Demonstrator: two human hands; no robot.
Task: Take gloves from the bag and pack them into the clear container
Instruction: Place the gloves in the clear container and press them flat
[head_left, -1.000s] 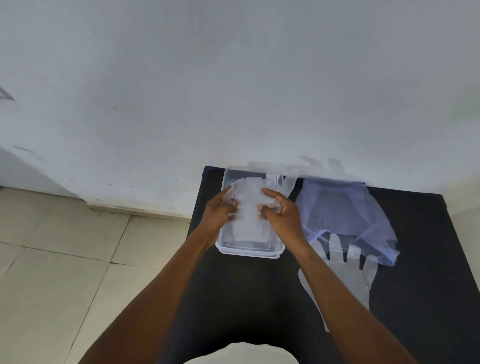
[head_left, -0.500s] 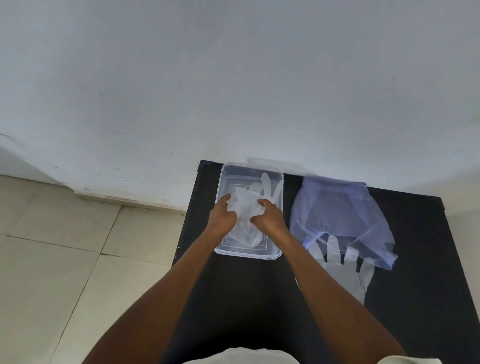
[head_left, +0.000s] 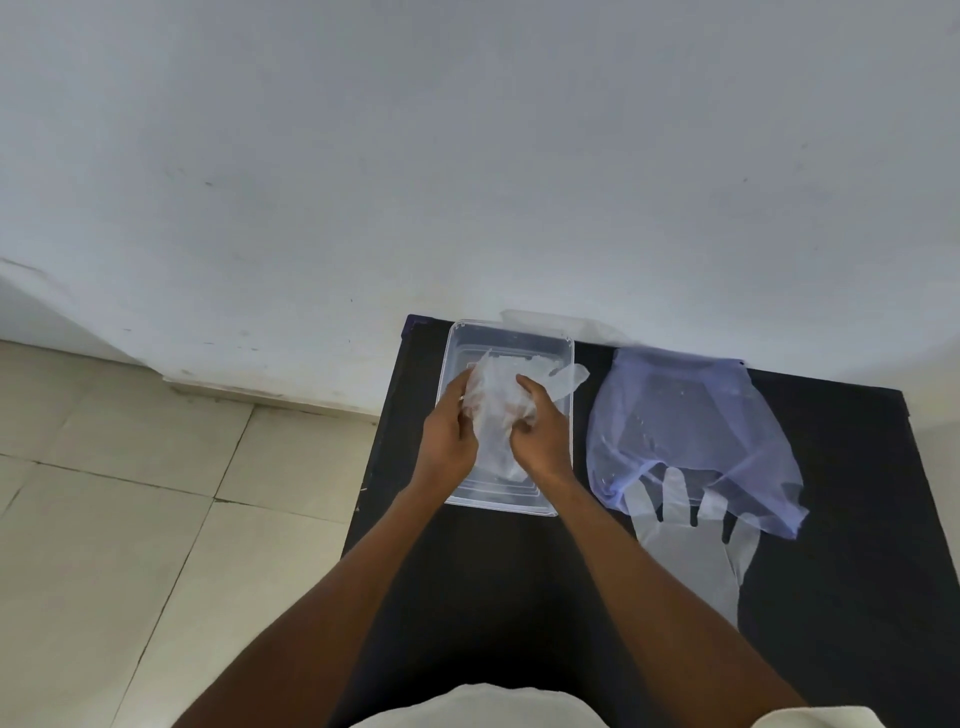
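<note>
over the black table (head_left: 857, 597) our clear container (head_left: 511, 340) runs long near-to-far, and our left hand (head_left: 448, 434) and right hand (head_left: 540, 435) clutch the crumpled glove (head_left: 493, 402) directly above it, fingertips trailing far-right.

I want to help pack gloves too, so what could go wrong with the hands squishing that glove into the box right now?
The crumpled glove is bunched high between the left hand and right hand; it may puff back up out of the clear container. One finger already hangs over the right rim and could get caught under a lid. The container sits near the table edge, so hard pushing might slide it off.
</note>
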